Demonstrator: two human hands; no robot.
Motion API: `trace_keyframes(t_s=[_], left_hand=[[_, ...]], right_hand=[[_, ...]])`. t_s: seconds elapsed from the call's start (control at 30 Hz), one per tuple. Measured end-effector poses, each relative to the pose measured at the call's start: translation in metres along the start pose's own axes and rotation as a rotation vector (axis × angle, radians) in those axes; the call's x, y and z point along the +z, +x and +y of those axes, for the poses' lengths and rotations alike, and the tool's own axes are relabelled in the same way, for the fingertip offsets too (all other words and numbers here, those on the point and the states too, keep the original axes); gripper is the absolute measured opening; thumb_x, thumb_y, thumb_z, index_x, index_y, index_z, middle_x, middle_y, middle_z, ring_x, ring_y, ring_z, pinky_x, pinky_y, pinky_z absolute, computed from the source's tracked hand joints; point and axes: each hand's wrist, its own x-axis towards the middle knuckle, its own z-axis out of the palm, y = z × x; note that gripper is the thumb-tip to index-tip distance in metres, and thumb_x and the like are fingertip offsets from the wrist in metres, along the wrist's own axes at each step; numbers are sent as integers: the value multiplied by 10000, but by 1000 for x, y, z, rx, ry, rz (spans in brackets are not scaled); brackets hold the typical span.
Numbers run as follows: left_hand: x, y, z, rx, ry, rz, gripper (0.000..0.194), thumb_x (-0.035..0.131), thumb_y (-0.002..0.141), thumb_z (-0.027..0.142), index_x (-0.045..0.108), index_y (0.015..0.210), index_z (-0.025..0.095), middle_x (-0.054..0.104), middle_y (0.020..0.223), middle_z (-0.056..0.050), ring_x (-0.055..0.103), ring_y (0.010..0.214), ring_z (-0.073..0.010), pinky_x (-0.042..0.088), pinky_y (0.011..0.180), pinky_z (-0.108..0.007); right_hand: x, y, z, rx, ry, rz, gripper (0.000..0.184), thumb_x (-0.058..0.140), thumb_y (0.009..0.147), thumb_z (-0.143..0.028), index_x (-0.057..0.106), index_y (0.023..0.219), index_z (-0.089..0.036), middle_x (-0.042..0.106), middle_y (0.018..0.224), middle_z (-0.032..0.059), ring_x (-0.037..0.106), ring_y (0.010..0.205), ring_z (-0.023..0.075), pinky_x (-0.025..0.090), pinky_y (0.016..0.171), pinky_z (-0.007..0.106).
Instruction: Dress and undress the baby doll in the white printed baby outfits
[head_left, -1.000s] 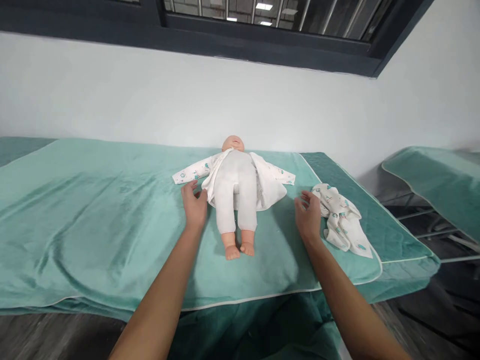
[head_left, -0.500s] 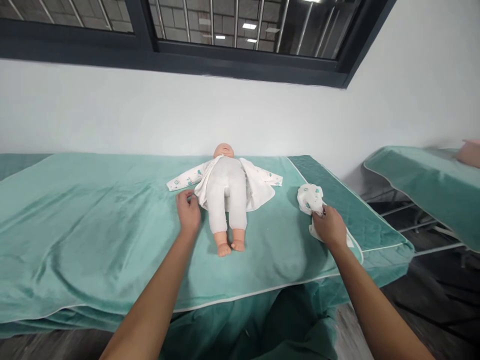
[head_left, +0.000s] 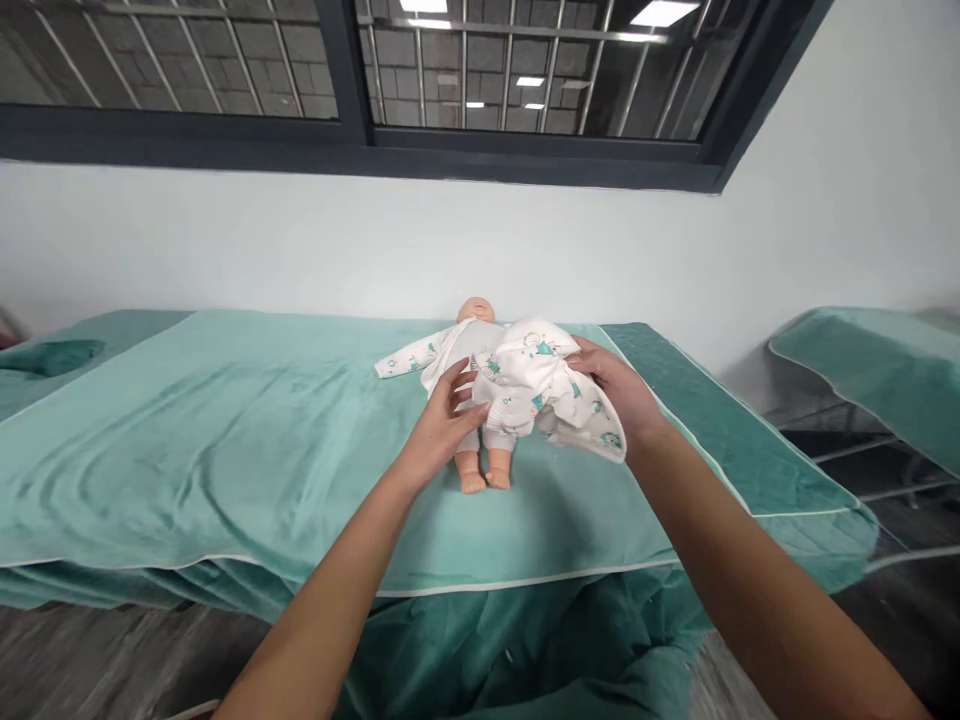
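My right hand (head_left: 615,385) grips a bunched white baby garment (head_left: 536,365) with green and orange prints, holding it above the doll's lower body. A loose flap of it hangs below my fingers. At its left edge is my left hand (head_left: 446,415), thumb and fingers apart, the tips touching or very near the ribbed cuff. The baby doll (head_left: 476,310) lies on its back, feet towards me, in a pale bodysuit. Under it a white printed top (head_left: 411,360) is spread, one sleeve out to the left. The held garment hides the doll's right-side sleeve and most of its legs.
A green velvety blanket (head_left: 300,440) with white piping covers the bed, over a quilted green layer (head_left: 720,430) at right. Behind stands a white wall (head_left: 375,240) under a dark-framed window (head_left: 540,155). Another green-covered bed (head_left: 877,370) is at the right.
My right hand has lifted the garment off the blanket and carried it left over the doll. My left hand has moved right from beside the doll to the garment's edge.
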Motion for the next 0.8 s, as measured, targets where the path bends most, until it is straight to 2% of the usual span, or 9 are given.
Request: trace_keyframes(t_s=[0.1,0.2,0.27,0.33,0.43,0.5,0.57,0.7,0.8], left_hand=[[-13,-10,10,-25,11,-91,852,775,819,498,365,1541,304,410,1581,-148,526,1361,-301,508,1072,-436],[-18,-26,18,11,-7,-200,837,690,857,614,363,1556,293,387,1613,-146,500,1398,-319,450,1143,-467],[-17,-35,27,55,-14,-245,821,626,880,659,362,1571,300,397,1621,-118,420,1472,-327,391,1196,-469],[-14,-39,35,83,20,-256,836,676,850,641,387,1566,320,411,1617,-87,331,1527,-332,360,1220,-465],[-12,-34,42,86,171,-182,700,821,766,446,580,1410,313,507,1520,-71,397,1469,-338,403,1177,-448],[-12,-25,42,53,244,-68,402,769,792,328,695,1178,248,636,1298,-81,560,1263,-313,478,1059,-429],[-16,-16,44,31,283,71,185,678,819,246,698,999,205,669,1080,-62,614,1048,-261,511,926,-389],[-26,-5,66,147,386,267,186,623,743,93,672,892,191,623,1013,-33,587,921,-197,492,778,-303],[-32,-4,94,145,313,224,252,591,733,65,671,936,192,612,849,-8,561,710,-150,441,599,-253]], right_hand=[[16,2,-5,-31,88,-74,177,667,765,-249,675,937,-211,667,805,-17,611,728,166,499,696,278],[24,-1,1,-31,116,-63,276,685,813,-278,677,1082,-216,723,957,6,672,868,191,521,790,296],[28,-4,9,11,96,-44,307,697,831,-311,662,1121,-216,738,1011,24,691,906,209,529,793,308],[30,-7,18,58,82,-10,312,715,838,-340,647,1116,-217,743,1019,31,699,894,210,532,766,305],[32,-13,31,97,57,-27,346,723,855,-390,627,1147,-230,741,1008,25,694,866,197,538,741,303],[31,-15,35,109,-37,-94,351,708,874,-426,630,1156,-232,736,993,22,685,864,191,543,747,309],[29,-15,36,94,-199,-147,314,691,887,-441,644,1109,-224,731,986,23,677,902,193,546,796,327],[25,-6,25,-38,-506,-147,237,679,869,-375,655,1053,-227,715,1119,46,652,1095,226,522,969,423],[32,1,2,-180,-585,-154,360,693,866,-346,626,1211,-272,630,1356,62,575,1286,244,499,1041,458]])
